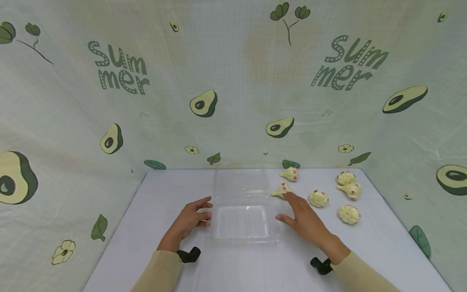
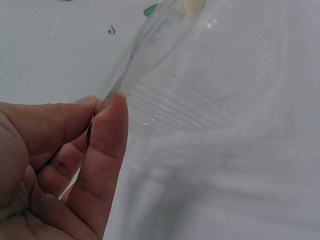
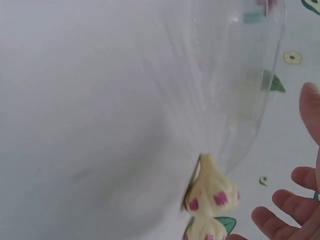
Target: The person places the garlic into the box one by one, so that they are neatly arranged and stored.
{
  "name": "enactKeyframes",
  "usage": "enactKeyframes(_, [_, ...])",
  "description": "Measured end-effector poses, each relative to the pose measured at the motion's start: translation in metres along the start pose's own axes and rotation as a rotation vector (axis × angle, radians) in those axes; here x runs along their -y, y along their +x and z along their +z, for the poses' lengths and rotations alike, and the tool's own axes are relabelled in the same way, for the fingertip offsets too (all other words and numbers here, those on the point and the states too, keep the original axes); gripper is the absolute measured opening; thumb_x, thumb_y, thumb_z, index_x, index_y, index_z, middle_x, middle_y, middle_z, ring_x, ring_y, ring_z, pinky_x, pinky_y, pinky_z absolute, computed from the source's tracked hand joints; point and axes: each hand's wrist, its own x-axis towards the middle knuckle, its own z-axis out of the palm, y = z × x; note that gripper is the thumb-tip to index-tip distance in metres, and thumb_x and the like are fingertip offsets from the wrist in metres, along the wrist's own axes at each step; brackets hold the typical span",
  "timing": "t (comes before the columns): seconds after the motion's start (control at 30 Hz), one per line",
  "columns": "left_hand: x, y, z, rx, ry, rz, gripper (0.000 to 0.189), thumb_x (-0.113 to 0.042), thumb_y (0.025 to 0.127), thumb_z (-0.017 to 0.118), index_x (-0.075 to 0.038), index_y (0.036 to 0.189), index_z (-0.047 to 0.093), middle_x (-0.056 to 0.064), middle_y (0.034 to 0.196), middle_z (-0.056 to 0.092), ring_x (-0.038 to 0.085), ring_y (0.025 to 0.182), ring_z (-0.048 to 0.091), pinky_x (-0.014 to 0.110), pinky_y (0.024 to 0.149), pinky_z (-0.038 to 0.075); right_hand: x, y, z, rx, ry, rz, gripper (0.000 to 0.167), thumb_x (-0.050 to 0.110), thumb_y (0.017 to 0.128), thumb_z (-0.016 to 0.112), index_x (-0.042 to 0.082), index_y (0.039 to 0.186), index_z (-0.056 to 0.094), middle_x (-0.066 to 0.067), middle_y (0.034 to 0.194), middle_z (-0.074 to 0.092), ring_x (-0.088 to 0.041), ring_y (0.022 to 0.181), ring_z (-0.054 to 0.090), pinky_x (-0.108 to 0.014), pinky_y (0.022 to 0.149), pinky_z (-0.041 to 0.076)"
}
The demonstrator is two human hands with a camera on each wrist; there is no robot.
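A clear plastic clamshell container (image 1: 242,240) lies opened out on the table, its lid (image 1: 239,172) folded back toward the wall. At the container's left edge is my left hand (image 1: 191,219); the left wrist view shows its thumb (image 2: 60,122) and a finger pinching the thin plastic rim (image 2: 112,92). My right hand (image 1: 308,221) hovers by the right side with thumb and fingers spread, holding nothing. Just beyond its fingertips lies a pale garlic bulb (image 1: 281,189) with pinkish marks. The right wrist view shows that bulb (image 3: 212,192) beside the plastic, apart from the fingers.
Another garlic bulb (image 1: 290,174) sits behind, near the lid. Farther right lie several more, among them a round one (image 1: 318,198), a stemmed one (image 1: 351,190) and a front one (image 1: 349,214). A printed cloth (image 1: 233,81) hangs behind the white table (image 1: 164,190).
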Motion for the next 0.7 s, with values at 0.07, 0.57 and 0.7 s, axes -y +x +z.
enactKeyframes(0.07, [0.000,0.000,0.000,-0.002,0.005,0.000,0.067,0.006,0.098,0.069,-0.010,0.159,0.048,0.019,0.144,0.057,0.018,0.089,0.068,0.029,0.074,0.065,-0.008,0.009,-0.006,-0.008,0.001,0.025,0.080,0.040,0.097,0.077,0.002,0.158,0.042,-0.028,0.162,0.040,-0.051,0.145,0.042,-0.069,0.114,0.041])
enactKeyframes(0.57, [-0.001,-0.001,0.002,-0.005,0.004,-0.014,0.067,0.004,0.097,0.070,-0.011,0.159,0.048,0.019,0.144,0.057,0.018,0.089,0.067,0.030,0.075,0.065,-0.056,0.065,-0.001,0.035,0.236,0.112,0.083,0.014,0.091,0.083,0.008,0.161,0.038,-0.030,0.167,0.029,-0.055,0.152,0.028,-0.073,0.119,0.030])
enactKeyframes(0.7, [-0.002,-0.001,0.003,0.001,0.005,-0.013,0.068,0.005,0.098,0.069,-0.010,0.160,0.047,0.019,0.145,0.056,0.018,0.090,0.067,0.031,0.076,0.065,-0.065,0.072,0.008,0.058,0.301,0.137,0.084,0.014,0.091,0.084,0.010,0.161,0.039,-0.031,0.168,0.027,-0.057,0.154,0.021,-0.076,0.120,0.025])
